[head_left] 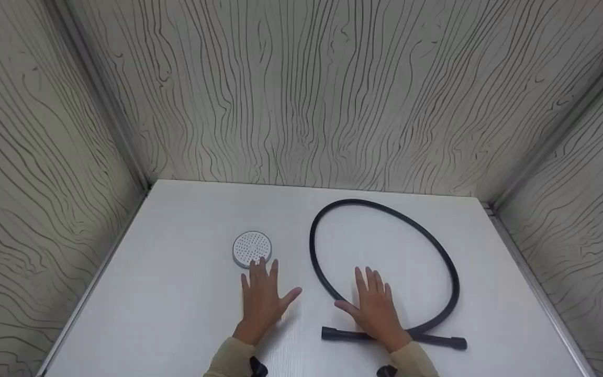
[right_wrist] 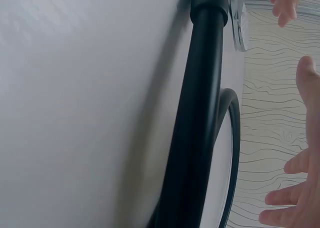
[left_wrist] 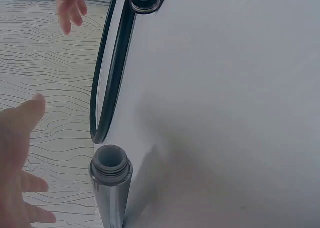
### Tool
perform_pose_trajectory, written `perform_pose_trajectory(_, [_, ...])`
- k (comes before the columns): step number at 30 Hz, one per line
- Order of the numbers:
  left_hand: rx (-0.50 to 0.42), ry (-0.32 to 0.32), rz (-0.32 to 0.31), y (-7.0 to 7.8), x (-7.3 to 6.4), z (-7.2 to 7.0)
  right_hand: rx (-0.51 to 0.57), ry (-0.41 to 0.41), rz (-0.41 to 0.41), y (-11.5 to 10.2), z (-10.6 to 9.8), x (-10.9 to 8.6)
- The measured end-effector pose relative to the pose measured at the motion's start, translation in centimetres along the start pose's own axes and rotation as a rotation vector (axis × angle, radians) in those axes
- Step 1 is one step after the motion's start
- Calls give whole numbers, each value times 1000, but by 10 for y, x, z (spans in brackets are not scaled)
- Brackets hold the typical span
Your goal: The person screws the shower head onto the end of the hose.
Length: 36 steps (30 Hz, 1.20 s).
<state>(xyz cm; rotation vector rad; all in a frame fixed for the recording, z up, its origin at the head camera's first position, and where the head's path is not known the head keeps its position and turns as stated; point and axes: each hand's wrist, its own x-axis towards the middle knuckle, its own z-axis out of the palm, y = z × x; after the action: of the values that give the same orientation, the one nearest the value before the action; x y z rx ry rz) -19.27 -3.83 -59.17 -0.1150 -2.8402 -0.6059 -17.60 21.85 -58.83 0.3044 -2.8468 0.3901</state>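
A hand shower with a round, perforated spray face [head_left: 252,244] lies face up on the white table. My left hand [head_left: 263,299] is spread over its handle, the fingertips overlapping the face's near rim in the head view. That handle ends in a grey threaded opening [left_wrist: 111,163], visible in the left wrist view. To the right, a black shower hose [head_left: 453,277] lies in a big loop, its two ends crossing near me. Over this crossing hangs my right hand [head_left: 378,314], fingers straight and holding nothing. One hose end has a hollow fitting [left_wrist: 145,3].
The white table [head_left: 186,220] is bounded by wood-grain patterned panels at the back [head_left: 301,104], left [head_left: 29,183] and right [head_left: 584,209]. Grey metal strips run along the side edges and corners.
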Motion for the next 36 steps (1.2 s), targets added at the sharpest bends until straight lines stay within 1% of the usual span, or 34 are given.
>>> perform_pose_trajectory(2, [-21,3,-4,1,-1,-1,6,3,-3,0,-1,-1])
perform_pose_trajectory(6, [-65,0,-27,1,-1,0,43,-19,11,0,-2,-3])
perform_pose_trajectory(11, [-131,46,-38,0,-2,1,94,-33,15,-1,-3,-6])
perform_pose_trajectory(13, [-162,53,-50,1,-2,1,107,-35,5,0,-2,-7])
perform_pose_trajectory(19, [-232,28,-128,3,-1,-2,122,-36,-21,0,-2,-8])
perform_pose_trajectory(26, [-299,38,-198,3,1,-4,165,-69,-36,-3,-5,-10])
perform_pose_trajectory(33, [-493,1,-307,3,2,-6,236,-97,-72,-3,-10,-13])
perform_pose_trajectory(36, [-537,-25,-345,2,4,-6,262,-108,-76,-3,-11,-13])
